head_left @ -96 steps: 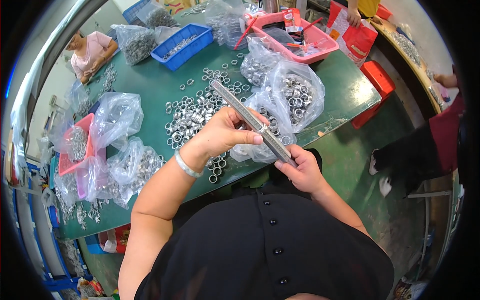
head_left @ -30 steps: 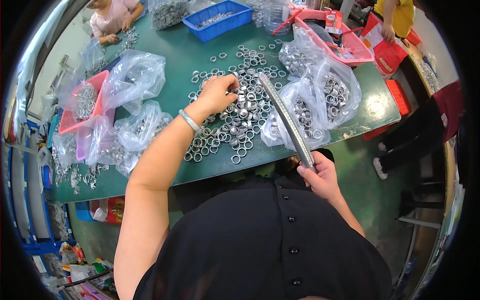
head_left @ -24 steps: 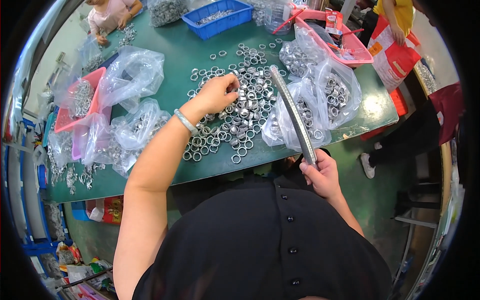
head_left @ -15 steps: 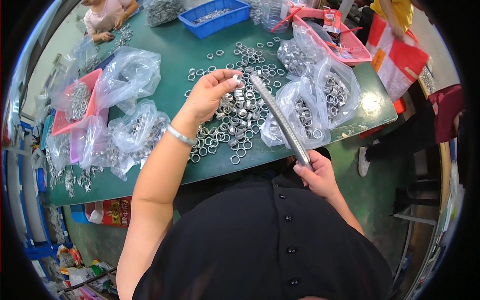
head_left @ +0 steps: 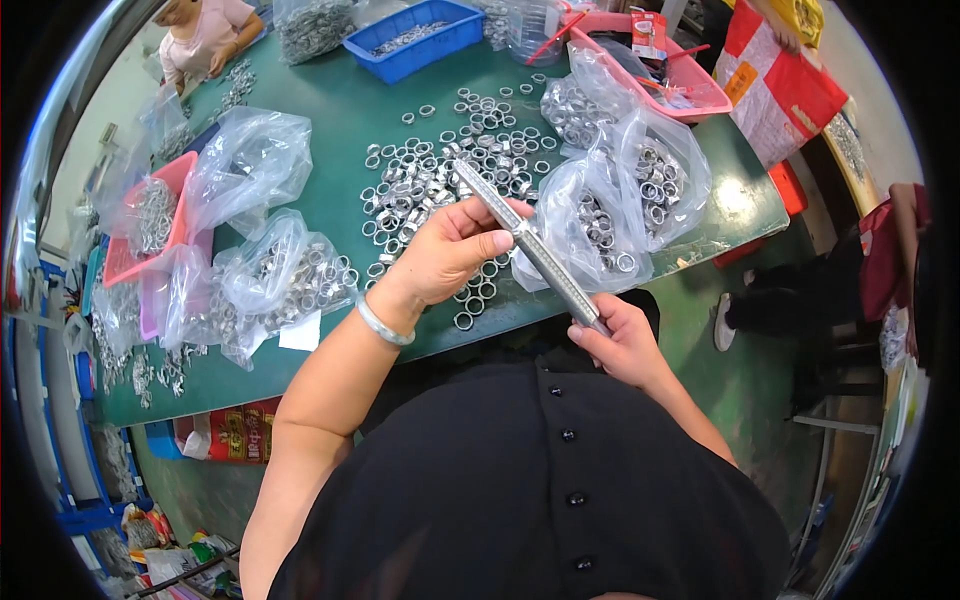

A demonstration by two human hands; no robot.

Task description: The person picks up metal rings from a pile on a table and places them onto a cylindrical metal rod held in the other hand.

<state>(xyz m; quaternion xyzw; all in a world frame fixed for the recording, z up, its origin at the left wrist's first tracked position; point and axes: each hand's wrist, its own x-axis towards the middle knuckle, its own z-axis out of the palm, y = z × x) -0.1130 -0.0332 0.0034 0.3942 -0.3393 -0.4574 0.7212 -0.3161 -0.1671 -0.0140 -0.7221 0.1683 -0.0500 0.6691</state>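
Note:
My right hand [head_left: 618, 340] is closed round the thick lower end of a ring mandrel [head_left: 550, 262], a tapered grey metal rod with graduation marks. The rod slants up and left over the table. About halfway along it, my left hand [head_left: 455, 248] pinches a silver ring [head_left: 519, 229] that sits around the rod, partly hidden by thumb and fingers. Past the left hand, the thin tip lies over a heap of loose silver rings [head_left: 408, 172] spread on the green table.
Clear bags of rings [head_left: 600, 222] lie right of the heap, another ring-filled bag [head_left: 275, 268] left. Pink basket [head_left: 118, 262], blue tray [head_left: 400, 68] and pink tray [head_left: 712, 108] stand around. A co-worker [head_left: 205, 40] sits far left; a person in maroon [head_left: 878, 240] stands right.
My left hand has come down and right with the ring, which is now around the mandrel. The mandrel has tilted further left; the right hand still grips its lower end.

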